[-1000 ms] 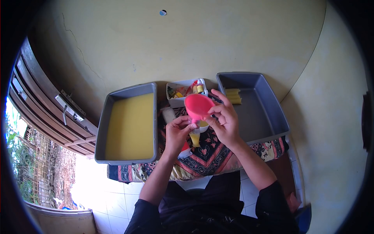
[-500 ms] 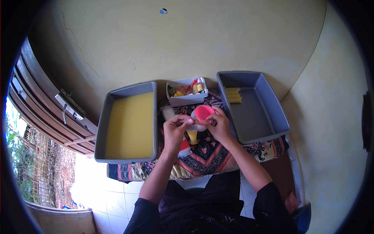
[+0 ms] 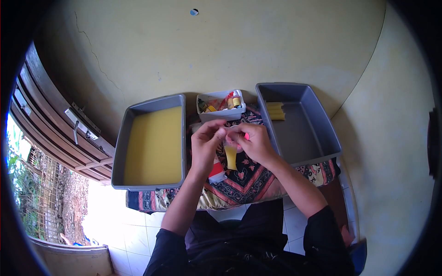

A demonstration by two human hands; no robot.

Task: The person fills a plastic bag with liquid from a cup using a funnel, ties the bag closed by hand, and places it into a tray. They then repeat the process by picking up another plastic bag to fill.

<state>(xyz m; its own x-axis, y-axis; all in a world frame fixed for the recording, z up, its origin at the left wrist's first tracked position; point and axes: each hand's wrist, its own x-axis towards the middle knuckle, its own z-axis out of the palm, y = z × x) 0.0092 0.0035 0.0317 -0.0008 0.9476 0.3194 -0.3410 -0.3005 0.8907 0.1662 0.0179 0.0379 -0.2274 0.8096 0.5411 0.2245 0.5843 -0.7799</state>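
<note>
A narrow clear plastic bag (image 3: 230, 158) with yellow liquid in its lower part hangs below my fingertips, in front of the cloth. My left hand (image 3: 206, 142) pinches at the bag's top end with thumb and fingers. Close beside it, my right hand (image 3: 254, 143) is closed on the same top end, its fingertips nearly meeting the left thumb. Behind the right hand, only a bit of a pink cup-like thing (image 3: 247, 136) shows. A red and white packet (image 3: 218, 172) lies on the cloth near my left wrist.
On the left stands a grey tub (image 3: 183, 138) of yellow liquid. Another grey tub (image 3: 299, 138) on the right holds several filled yellow bags (image 3: 276, 111). A white basket (image 3: 220, 117) with small bottles sits between them on the patterned cloth (image 3: 248, 191). An open door (image 3: 69, 119) stands at left.
My right hand has let go of the pink cup-like thing and moved to the top of the bag beside my left hand. The bag now hangs longer and lower.
</note>
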